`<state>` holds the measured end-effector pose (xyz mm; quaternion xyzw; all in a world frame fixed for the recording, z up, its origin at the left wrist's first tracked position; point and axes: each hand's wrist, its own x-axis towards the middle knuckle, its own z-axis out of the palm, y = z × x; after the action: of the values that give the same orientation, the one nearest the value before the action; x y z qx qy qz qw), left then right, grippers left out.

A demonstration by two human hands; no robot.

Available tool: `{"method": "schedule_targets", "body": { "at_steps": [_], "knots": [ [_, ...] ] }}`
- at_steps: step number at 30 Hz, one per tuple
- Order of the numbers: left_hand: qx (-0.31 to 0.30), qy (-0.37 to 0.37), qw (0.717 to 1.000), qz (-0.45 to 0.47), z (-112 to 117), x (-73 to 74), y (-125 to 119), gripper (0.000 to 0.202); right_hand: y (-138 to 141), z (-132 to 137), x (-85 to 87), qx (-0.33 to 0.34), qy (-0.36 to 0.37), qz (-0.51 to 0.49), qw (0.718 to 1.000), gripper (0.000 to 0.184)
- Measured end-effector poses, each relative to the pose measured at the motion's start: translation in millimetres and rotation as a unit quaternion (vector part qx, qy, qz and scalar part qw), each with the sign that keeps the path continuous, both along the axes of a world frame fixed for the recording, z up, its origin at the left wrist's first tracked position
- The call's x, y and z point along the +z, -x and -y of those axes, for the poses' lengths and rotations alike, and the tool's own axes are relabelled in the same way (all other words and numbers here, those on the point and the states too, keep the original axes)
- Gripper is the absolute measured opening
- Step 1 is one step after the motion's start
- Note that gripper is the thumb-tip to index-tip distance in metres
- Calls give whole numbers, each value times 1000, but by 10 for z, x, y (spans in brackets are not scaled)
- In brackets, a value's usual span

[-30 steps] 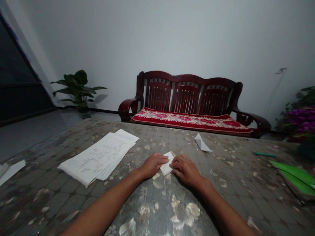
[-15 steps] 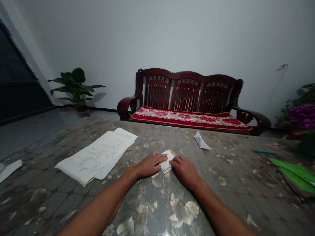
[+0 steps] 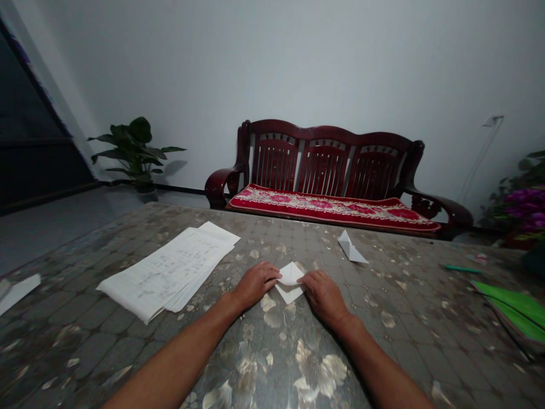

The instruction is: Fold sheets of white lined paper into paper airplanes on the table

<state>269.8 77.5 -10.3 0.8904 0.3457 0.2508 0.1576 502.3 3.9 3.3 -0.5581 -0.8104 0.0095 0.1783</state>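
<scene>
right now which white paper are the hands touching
The small folded piece between the left hand and right hand. The other folded piece sits untouched farther away, and the written sheets lie to the left.

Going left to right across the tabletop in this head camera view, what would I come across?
White paper scrap → stack of handwritten sheets → left hand → folded white paper → right hand → small paper fold → green pen → green-covered notebook

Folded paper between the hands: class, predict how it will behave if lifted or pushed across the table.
The folded paper looks thin, so it is probably light and floppy, though its creases may stiffen it a little. Lying flat on the glossy table, it would likely slide easily rather than roll.
</scene>
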Motion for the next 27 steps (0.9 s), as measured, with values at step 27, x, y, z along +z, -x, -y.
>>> {"method": "schedule_targets", "body": {
  "at_steps": [27],
  "knots": [
    [144, 56, 988, 3, -32, 83, -1, 13, -24, -111, 49, -110, 46, -43, 992, 22]
  ]
}}
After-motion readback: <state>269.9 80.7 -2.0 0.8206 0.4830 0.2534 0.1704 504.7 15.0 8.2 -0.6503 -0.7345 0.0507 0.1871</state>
